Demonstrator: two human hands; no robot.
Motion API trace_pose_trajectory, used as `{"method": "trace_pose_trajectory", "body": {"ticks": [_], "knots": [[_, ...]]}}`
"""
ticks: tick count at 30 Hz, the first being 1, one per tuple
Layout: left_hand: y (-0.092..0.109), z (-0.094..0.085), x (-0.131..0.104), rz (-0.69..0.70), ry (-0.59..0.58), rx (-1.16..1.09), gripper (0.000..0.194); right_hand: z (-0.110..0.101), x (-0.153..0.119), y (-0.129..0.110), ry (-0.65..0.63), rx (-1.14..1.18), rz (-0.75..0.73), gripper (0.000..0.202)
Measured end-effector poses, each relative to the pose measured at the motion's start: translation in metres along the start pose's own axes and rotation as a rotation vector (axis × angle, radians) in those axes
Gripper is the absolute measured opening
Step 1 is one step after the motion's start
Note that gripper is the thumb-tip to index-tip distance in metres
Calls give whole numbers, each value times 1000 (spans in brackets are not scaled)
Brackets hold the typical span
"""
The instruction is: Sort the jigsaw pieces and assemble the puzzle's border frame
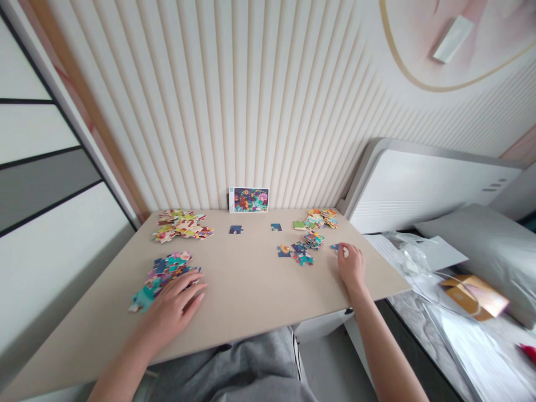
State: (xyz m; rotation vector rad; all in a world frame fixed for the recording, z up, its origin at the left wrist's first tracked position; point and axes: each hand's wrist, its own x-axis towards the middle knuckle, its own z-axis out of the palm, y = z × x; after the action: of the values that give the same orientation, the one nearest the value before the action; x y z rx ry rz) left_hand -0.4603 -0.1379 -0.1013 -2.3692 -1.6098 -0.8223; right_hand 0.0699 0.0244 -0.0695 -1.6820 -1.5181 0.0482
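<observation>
My left hand lies with its fingers stretched out over the edge of a pile of purple, pink and teal jigsaw pieces. Part of that pile is hidden beneath the fingers. At the right side of the table, my right hand has its fingers closed on a small blue jigsaw piece, which pokes out to the left of the fingertips. Left of this hand is a loose group of dark blue and teal pieces. Two single dark blue pieces, one on the left and one on the right, lie apart near the back.
A picture card of the puzzle leans against the ribbed wall. Yellow and maroon pieces are heaped at the back left, orange and green ones at the back right. Beyond the table's right edge is a bed with an orange box.
</observation>
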Motion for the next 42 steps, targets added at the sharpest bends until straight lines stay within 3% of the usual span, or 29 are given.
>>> {"method": "trace_pose_trajectory", "body": {"ticks": [6, 13, 22, 25, 29, 32, 35, 42], "knots": [[1, 0, 0, -10, -8, -4, 27, -1, 6, 27, -4, -144, 130, 53], [-1, 2, -1, -2, -4, -7, 26, 2, 8, 33, -17, 9, 115, 52], [2, 1, 0, -13, -6, 15, 25, 4, -1, 15, 72, 419, 16, 55], [5, -1, 1, -27, -20, 17, 25, 6, -14, 0, -23, 523, -130, 47], [10, -5, 3, -32, -25, 2, 25, 10, -26, -22, -270, 352, -388, 37], [13, -8, 4, -49, -22, 5, 25, 12, -26, -30, -315, 216, -497, 37], [14, -10, 5, -55, -32, 17, 25, 12, -24, -30, -272, 167, -506, 33], [12, -7, 4, -60, -25, 11, 26, 6, -29, -39, -333, 123, -472, 36]]}}
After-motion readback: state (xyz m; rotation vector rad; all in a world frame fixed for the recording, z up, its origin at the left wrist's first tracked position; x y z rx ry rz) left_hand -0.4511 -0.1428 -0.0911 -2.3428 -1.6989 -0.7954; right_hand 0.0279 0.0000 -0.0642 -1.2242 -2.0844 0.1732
